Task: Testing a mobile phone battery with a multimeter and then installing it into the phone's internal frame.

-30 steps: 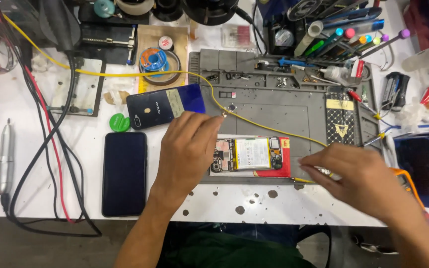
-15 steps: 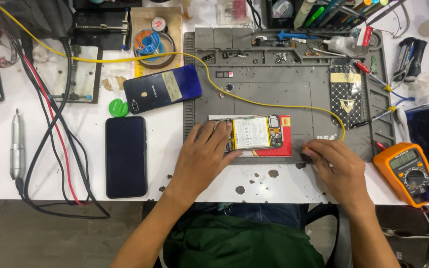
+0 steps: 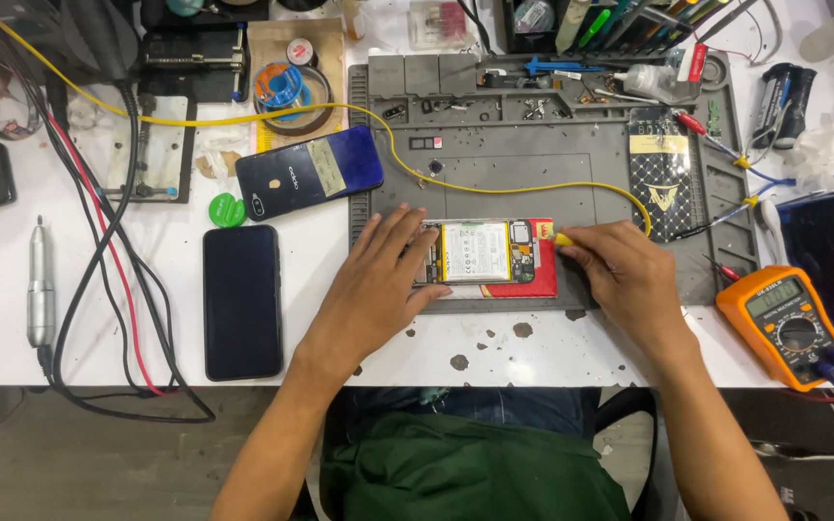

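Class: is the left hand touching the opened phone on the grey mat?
Touching. The head view shows the left hand lying flat on the opened phone's left end.

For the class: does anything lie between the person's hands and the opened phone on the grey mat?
Nothing visible does. The left hand rests on the opened phone's left end, and the right hand holds a yellow-tipped tool at its right edge.

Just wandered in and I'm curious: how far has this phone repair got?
Done: the opened phone lies on the grey mat with its back off, battery and circuit board showing. In hand: the left hand steadies it while the right hand holds a yellow-tipped tool at its edge. Left: it is not closed up.
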